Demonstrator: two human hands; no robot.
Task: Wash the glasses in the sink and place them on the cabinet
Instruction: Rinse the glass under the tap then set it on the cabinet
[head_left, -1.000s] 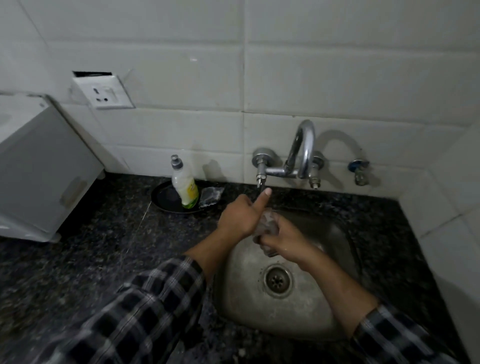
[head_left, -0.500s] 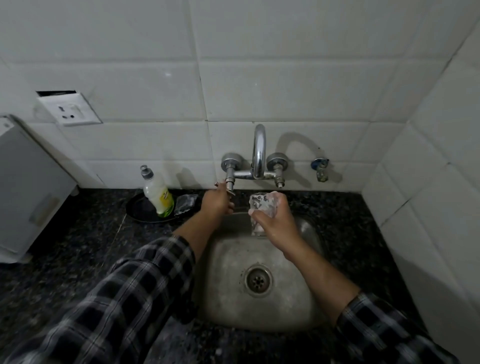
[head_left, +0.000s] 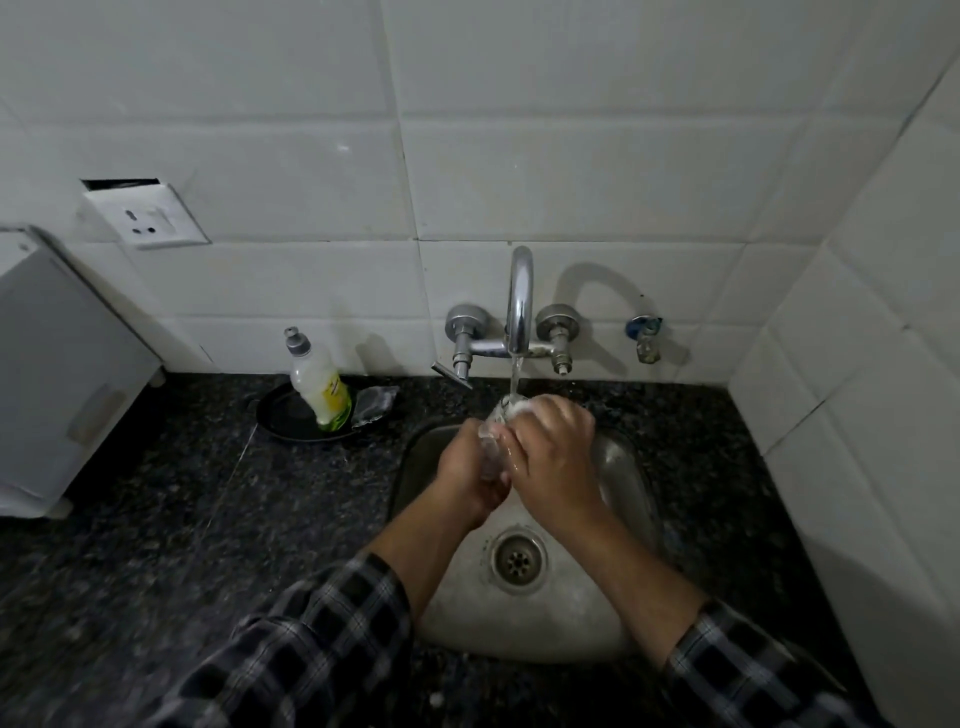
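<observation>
Here, glass (head_left: 491, 448) under tap water (head_left: 514, 376), bottle (head_left: 319, 387) in dish (head_left: 280, 418)

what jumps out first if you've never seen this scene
The left hand and right hand grip a glass under water running from the tap, above the steel sink. Left of the sink, a soap bottle sits in a black dish on the dark counter.

Checked black-and-white sleeves (head_left: 311, 649), speckled black counter (head_left: 182, 545), white tiles (head_left: 571, 182), grey sink (head_left: 629, 467).
</observation>
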